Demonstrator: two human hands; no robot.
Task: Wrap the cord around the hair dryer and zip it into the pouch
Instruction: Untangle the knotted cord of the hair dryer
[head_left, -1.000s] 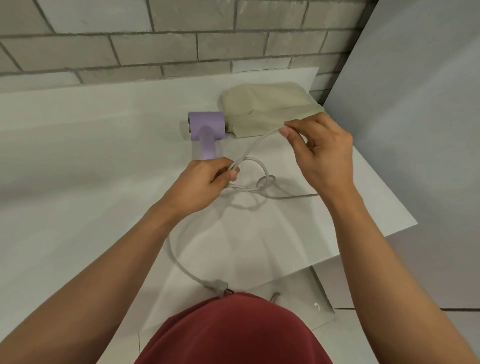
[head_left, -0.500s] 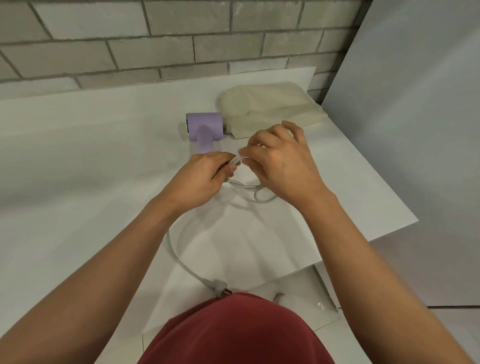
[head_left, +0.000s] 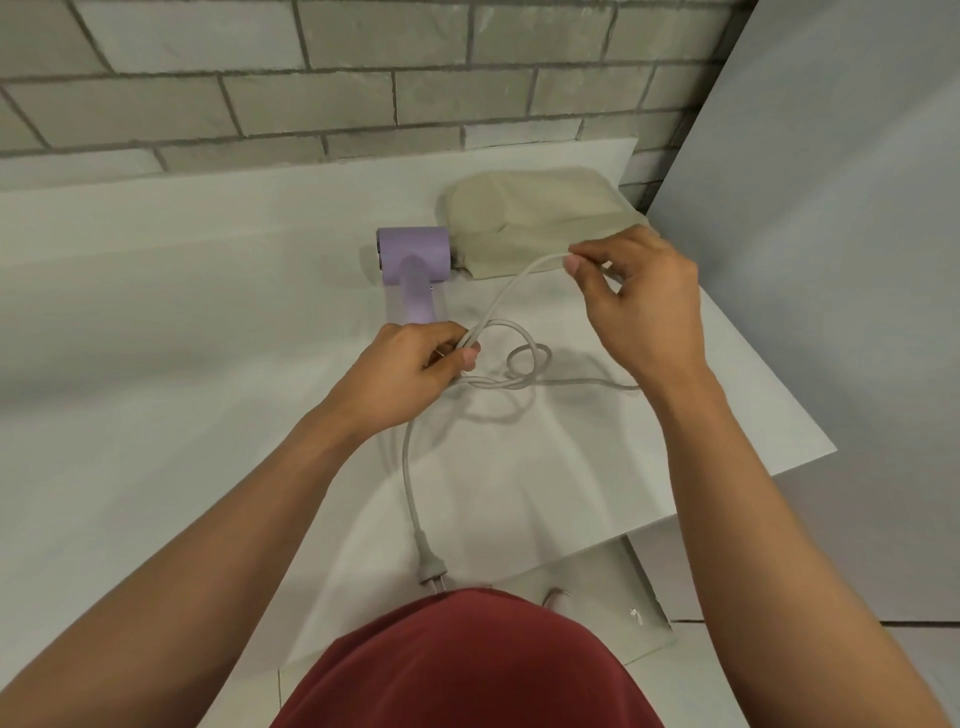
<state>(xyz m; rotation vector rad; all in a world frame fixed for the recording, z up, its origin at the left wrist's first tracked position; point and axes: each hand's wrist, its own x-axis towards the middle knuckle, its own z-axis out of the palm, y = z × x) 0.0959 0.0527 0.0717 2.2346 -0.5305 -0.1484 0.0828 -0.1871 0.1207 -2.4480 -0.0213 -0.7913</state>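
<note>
1. The left hand (head_left: 415, 374) is closed around the cord (head_left: 410, 467). Its fingers are curled over a bunch of strands and the thumb presses them from the side. It sits low over the table (head_left: 156, 312), right at the end of the dryer's handle.
2. The right hand (head_left: 644, 306) is raised higher and pinches a single strand between thumb and forefinger. The other fingers are loosely bent behind the pinch and hold nothing.
3. One strand runs in a shallow curve from the left hand up to the right hand's pinch.
4. Between the hands, cord lies on the table in a loop that crosses itself, and a further strand trails right beneath the right wrist.
5. Another length leaves the left hand toward the person and ends in the plug (head_left: 430, 564), which is at the table's near edge beside the red shirt (head_left: 467, 665).
6. The lilac dryer (head_left: 413, 260) lies on the table beyond the left hand, barrel crosswise and handle pointing toward the person. No cord is wound round it.
7. The beige pouch (head_left: 535, 223) lies flat just right of the barrel, behind the right hand's fingers. Whether its zip is open cannot be told.
8. A grey brick wall (head_left: 311, 93) rises behind the table.
</note>
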